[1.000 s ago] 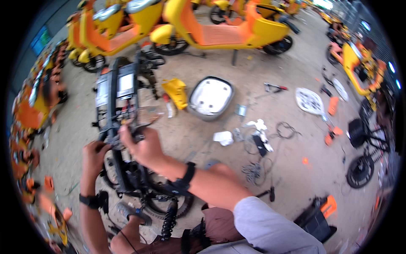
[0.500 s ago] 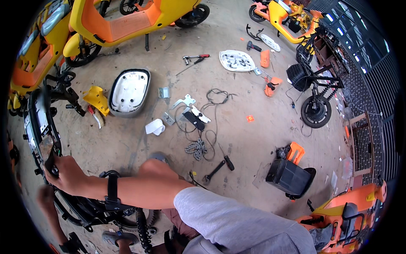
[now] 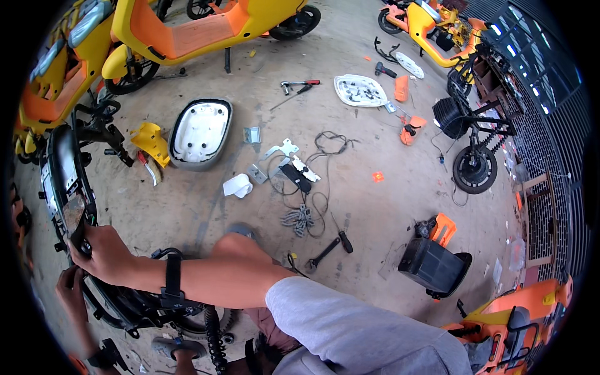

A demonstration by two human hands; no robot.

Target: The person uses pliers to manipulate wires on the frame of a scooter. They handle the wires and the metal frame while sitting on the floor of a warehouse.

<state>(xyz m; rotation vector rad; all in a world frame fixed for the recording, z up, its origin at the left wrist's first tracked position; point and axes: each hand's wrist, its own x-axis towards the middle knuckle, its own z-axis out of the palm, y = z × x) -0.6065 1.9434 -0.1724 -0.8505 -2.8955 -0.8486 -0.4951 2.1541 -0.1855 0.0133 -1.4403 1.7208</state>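
Note:
At the left edge, my right hand is closed round a dark tool with a rusty metal part, held against the black scooter frame. Below it, my left hand has its fingers curled at the underside of the frame; what they hold, if anything, is hidden. A black coil-spring shock hangs below my right forearm, beside a wheel.
Yellow-orange scooters stand behind. A white-lined oval housing, a yellow panel, cables, brackets, a wrench and a black box lie on the floor. A stripped scooter is at right.
The view has swung right, putting the frame and both hands at the left edge. Since half a second ago it shifted slightly, and my left hand shows more clearly at the frame.

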